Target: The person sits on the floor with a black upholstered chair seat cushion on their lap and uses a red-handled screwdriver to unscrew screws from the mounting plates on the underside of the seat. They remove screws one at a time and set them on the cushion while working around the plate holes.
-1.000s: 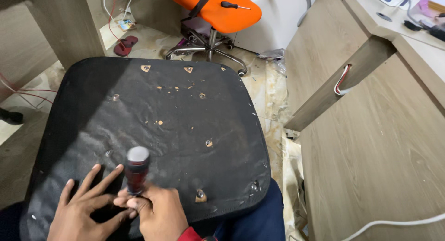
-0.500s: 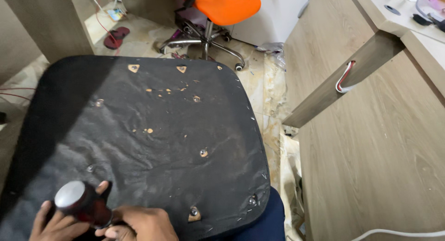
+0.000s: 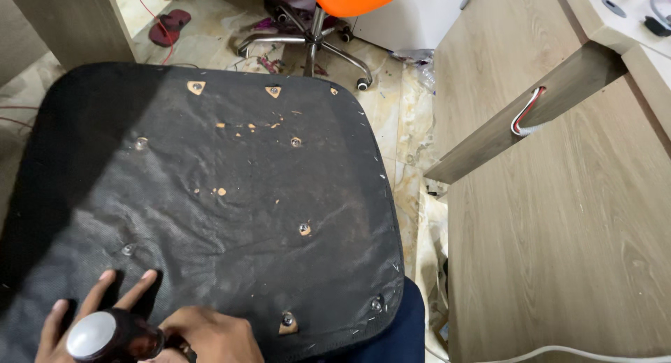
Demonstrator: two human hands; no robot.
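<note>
Black seat underside (image 3: 210,195) under both hands' fingers (image 3: 105,289).

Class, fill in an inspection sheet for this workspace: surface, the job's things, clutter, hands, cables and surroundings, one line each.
Surface: black fabric-covered seat base, underside up, with small tears and bolt holes.
Job's things: hammer with a round metal face and dark handle, low over the base's near edge.
Clutter: staples along the right rim; debris on the tiled floor.
Hands: left hand lies flat on the fabric, fingers spread; right hand grips the hammer.
Cables: red and white cable at the wooden panel; white cable bottom right.
Surroundings: wooden desk, orange swivel chair, red slipper.
</note>
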